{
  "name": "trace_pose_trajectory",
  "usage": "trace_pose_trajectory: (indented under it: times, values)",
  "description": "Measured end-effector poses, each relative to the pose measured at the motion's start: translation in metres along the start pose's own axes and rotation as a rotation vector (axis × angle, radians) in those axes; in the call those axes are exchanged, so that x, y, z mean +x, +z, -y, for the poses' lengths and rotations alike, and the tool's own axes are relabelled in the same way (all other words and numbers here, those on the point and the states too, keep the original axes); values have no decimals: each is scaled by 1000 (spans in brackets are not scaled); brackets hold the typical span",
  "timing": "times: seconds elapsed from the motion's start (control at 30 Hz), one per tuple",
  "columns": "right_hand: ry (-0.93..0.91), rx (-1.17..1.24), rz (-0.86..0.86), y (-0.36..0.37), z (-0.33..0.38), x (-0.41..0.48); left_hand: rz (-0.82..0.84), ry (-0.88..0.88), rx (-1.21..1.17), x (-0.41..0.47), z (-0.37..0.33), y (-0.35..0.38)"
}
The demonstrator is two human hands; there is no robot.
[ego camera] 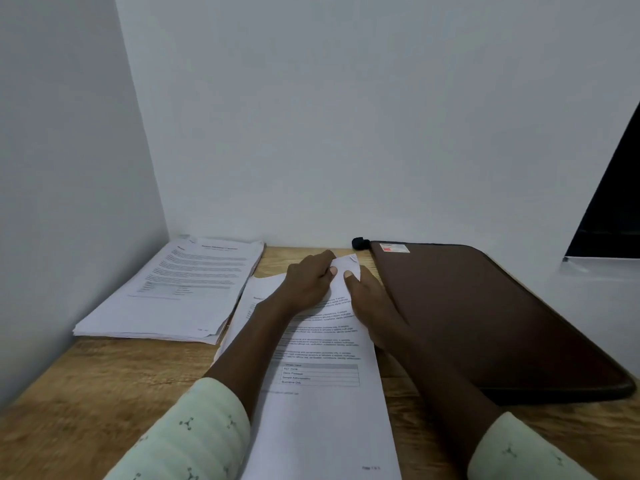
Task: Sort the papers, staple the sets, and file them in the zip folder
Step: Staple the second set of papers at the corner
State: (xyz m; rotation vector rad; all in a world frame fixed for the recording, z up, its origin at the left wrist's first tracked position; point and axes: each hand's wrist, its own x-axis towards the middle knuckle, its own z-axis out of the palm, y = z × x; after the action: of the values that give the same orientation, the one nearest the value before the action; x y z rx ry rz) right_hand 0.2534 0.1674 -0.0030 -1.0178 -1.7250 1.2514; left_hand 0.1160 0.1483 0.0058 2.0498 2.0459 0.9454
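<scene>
Head view, and we're over a wooden table (pixel 86 393) pushed into a white corner. Both hands are out at the far end of the paper set (pixel 322 403), which lies in the middle with its long axis running straight away from the person, its near end almost off the bottom of the view. The left hand (pixel 308 285) has its fingers curled over the far corner, thumb tip showing. The right hand (pixel 372 306) meets it from the other side with its thumb on top of the same corner, so both pinch the sheets there (squaring them for a staple, I'd guess, though no stapler is plain to me). Now the relation that matters: the zip folder (pixel 485 323), dark brown, lies flat just right of the set, its long axis slanting from the back wall toward the near right. The right hand sits against its left edge and is clearly the nearer of the two. The folder looks closed, and what is inside I cannot tell. Off to the left, apart from the hands, a thicker stack of papers (pixel 173 292) rests by the side wall, print up. A small black object (pixel 360 242) sits at the folder's far corner, too small to name. Filing looks like a short slide rightward once the folder is opened.
</scene>
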Motion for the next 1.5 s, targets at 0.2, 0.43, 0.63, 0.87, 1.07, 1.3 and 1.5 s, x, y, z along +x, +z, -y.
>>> trace_pose_trajectory:
  times: [0.2, 0.43, 0.63, 0.87, 1.07, 1.3, 1.5]
  values:
    - [16, -91, 54, -7, -3, 8, -168, 69, -84, -2, 6, 4]
    - [-68, -430, -155, -57, 9, 34, -282, 59, -197, -10, 4, 13]
    - [-49, -826, -48, -48, -5, 40, -265, 18, -141, -8, 2, 15]
    - [-106, -1133, 14, -43, -10, 41, -252, 17, -115, -4, 6, 14]
    - [-73, -509, 3, -68, 5, 39, -285, 29, -176, -7, 6, 11]
    - [125, 304, 520, -101, 9, 27, -277, 19, -162, -3, 5, 8]
    - [60, 382, 600, -103, -4, 35, -260, 26, -118, -5, 5, 9]
